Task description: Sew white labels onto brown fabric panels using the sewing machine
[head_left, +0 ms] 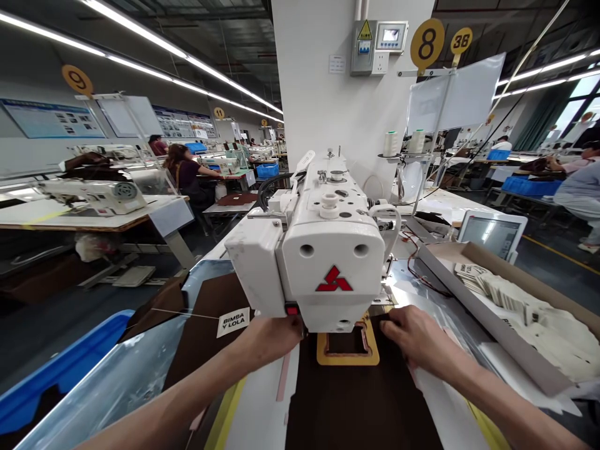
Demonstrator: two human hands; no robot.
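A white industrial sewing machine head [328, 262] with a red three-diamond logo fills the middle of the view. Beneath it, a yellow frame-shaped clamp [347, 350] lies on a dark brown sheet of leather or fabric [356, 406]. My left hand [272, 340] reaches in at the machine's front left, its fingertips hidden behind the head. My right hand [412, 334] is curled on the dark brown material, right of the yellow frame. A white "BIMBA Y LOLA" tag [233, 322] lies on a brown piece left of my left hand.
A cardboard tray [492, 312] of several stacked cream tags stands to the right, with a small screen [492, 234] behind it. A blue crate [60, 356] sits at lower left. Thread cones stand behind the machine. Other sewing stations and seated workers surround the pillar.
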